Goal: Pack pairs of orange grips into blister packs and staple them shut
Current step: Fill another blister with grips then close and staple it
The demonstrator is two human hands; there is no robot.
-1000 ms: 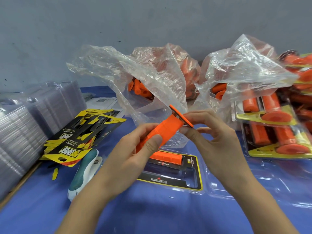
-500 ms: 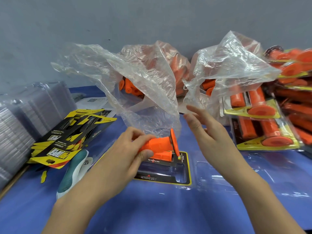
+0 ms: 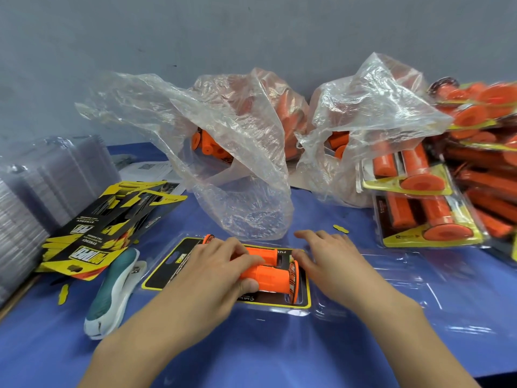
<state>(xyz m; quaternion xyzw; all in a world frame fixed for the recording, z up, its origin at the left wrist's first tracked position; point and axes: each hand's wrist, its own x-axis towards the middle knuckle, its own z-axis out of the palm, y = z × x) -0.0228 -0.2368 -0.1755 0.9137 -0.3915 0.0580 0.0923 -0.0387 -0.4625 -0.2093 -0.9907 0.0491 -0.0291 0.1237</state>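
An open clear blister pack (image 3: 330,309) with a black and yellow card (image 3: 167,270) lies on the blue table in front of me. Two orange grips lie side by side in its cavities. My left hand (image 3: 215,273) grips the nearer orange grip (image 3: 272,280), thumb underneath and fingers over its top. The farther orange grip (image 3: 263,253) shows just behind it. My right hand (image 3: 327,259) lies with relaxed fingers on the pack, its thumb by the near grip's flange (image 3: 293,278). A teal and white stapler (image 3: 112,292) sits to the left.
Two clear bags of loose orange grips (image 3: 212,147) (image 3: 338,141) stand behind the pack. Finished packs (image 3: 425,219) pile up at the right. Yellow and black cards (image 3: 106,219) and stacks of empty blisters (image 3: 50,180) fill the left.
My left hand has lowered the grip from the air down into the pack beside the first grip. My right hand, raised and apart before, has come down onto the pack.
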